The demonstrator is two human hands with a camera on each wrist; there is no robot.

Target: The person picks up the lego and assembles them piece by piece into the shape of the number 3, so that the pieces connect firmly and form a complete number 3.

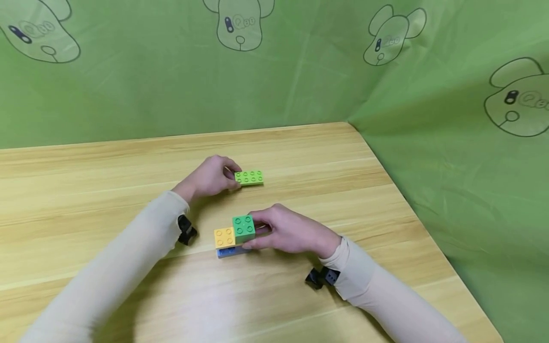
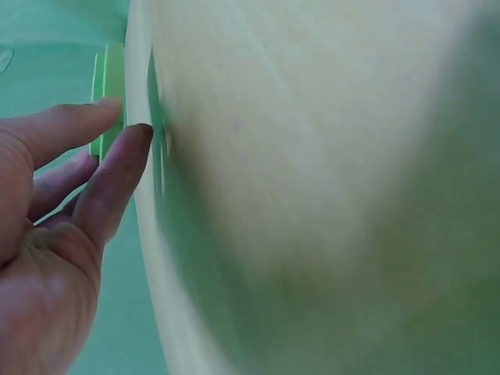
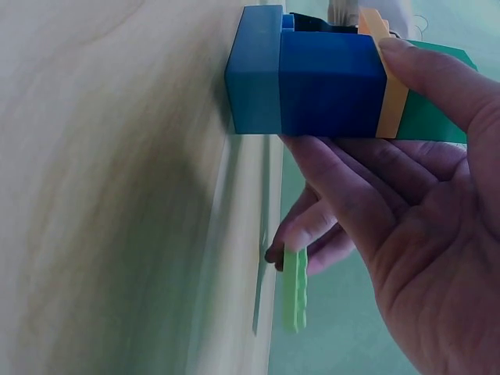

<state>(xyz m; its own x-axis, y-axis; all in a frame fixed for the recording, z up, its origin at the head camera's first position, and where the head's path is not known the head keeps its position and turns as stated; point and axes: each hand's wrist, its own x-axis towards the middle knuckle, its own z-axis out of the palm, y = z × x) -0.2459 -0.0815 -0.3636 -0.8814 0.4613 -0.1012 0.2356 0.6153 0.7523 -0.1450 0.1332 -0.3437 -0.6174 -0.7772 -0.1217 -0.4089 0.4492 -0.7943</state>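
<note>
My left hand [image 1: 209, 177] pinches a flat lime-green building brick [image 1: 252, 177] by its left end, studs facing up, close over the wooden table. Nearer to me, my right hand [image 1: 293, 231] grips a stack of building bricks from the right side. On top of the stack is a green brick [image 1: 244, 229] with studs, set on the right part of a flat yellow-orange brick [image 1: 224, 238]. In the right wrist view, a dark blue brick [image 3: 332, 86] and a lighter blue brick [image 3: 254, 74] form its lower part. Thumb and fingers hold the stack from opposite sides.
The table [image 1: 107, 181] has a wood-grain top with a rounded far right corner. Green cloth [image 1: 171, 95] with printed bear outlines hangs behind it and along the right side. Small black devices [image 1: 187, 230] are worn at both wrists.
</note>
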